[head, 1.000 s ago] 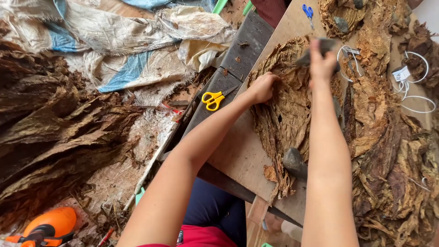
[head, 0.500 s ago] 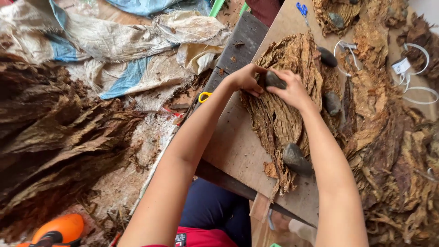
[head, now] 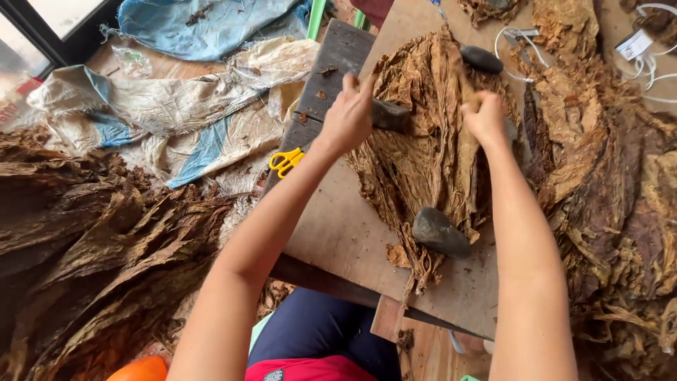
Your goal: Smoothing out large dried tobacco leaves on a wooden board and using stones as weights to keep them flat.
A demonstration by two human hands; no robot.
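Spread across a plain wooden counter [head: 338,233], a flattened stack of dry brown tobacco leaves [head: 430,162] is being handled, with heaps of darker dried leaves [head: 106,247] lying on the floor to the left and more piled leaves [head: 613,197] to the right. The left hand [head: 350,116] is set at the stack's left edge, its fingers closed around a dark grey stone [head: 390,115] that rests on the leaves. The right hand [head: 485,118] is pressed on the stack's right side; its fingers are curled together over a leaf rib, though whether anything is gripped cannot be told. A second smooth grey stone [head: 441,231] weighs down the near end of the stack, and a third dark stone [head: 482,59] sits at the far end. Yellow-handled scissors [head: 286,161] lie just beside the counter's left edge, on a dark wooden plank [head: 331,63]. Crumpled woven sacks of white and blue [head: 176,113] are seen beyond.

The brittle leaves could be judged liable to crack or tear if the stone is dragged rather than lifted. The stack might also slide toward the counter's near edge, where loose fragments already hang over, should the weights be shifted unevenly.
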